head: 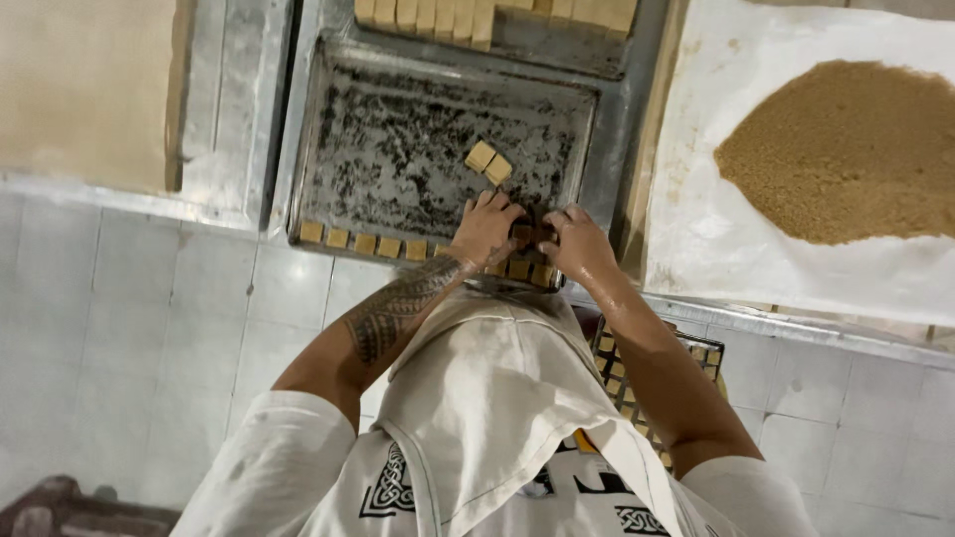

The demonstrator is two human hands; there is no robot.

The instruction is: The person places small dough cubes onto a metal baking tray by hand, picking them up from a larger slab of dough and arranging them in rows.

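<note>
A worn metal baking tray (398, 139) lies on the counter in front of me. Along its near edge runs a row of small tan dough squares (363, 243). Two more squares (488, 162) lie loose near the tray's middle. My left hand (484, 229) and my right hand (575, 242) are close together over the near right corner of the tray. Both are closed around a small dark object (530, 232) with squares just below it (529, 268). What the dark object is, I cannot tell.
Another tray with a row of tan blocks (497, 15) sits behind. A pile of brown crumbs (846, 149) lies on white paper (716, 239) at right. A flat sheet of pale dough (85, 89) lies at left. A wire rack (617, 373) stands below the counter.
</note>
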